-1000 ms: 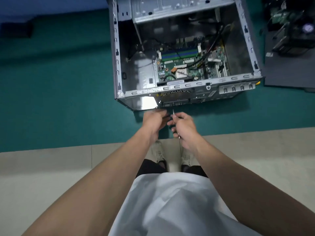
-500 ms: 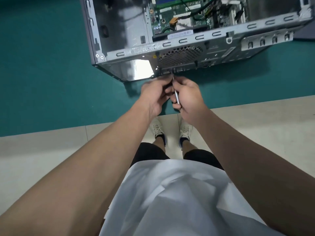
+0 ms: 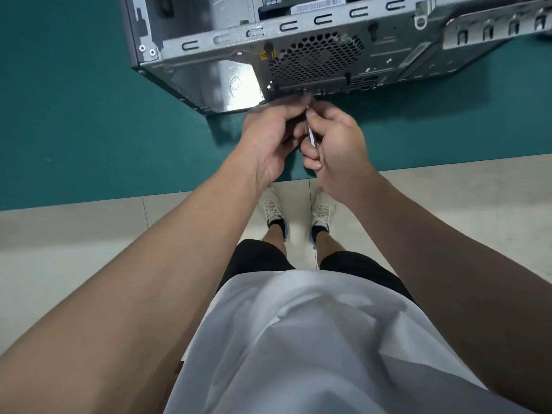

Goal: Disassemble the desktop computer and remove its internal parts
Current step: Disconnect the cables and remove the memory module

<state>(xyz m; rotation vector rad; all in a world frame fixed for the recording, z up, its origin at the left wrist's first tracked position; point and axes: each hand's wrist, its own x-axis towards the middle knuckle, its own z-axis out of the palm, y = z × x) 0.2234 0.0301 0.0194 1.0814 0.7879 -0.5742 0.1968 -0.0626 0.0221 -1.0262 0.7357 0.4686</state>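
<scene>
Computer case (image 3: pixel 298 40) lay open on green surface (image 3: pixel 74 115), rear panel at near edge, facing us. We judged step in hand: undoing fastener low on rear panel, below fan grille (image 3: pixel 316 58). Our right hand (image 3: pixel 334 141) clenched around thin screwdriver (image 3: pixel 311 135), tip up at panel's lower rim. Our left hand (image 3: pixel 271 135) curled, fingertips touching same spot; whether it held anything, we could not tell. Next move called for steady turning, catching loosened screw.

Even indoor light, glare on the case's shiny panel (image 3: pixel 230 82), wide-angle stretching toward the edges.
</scene>
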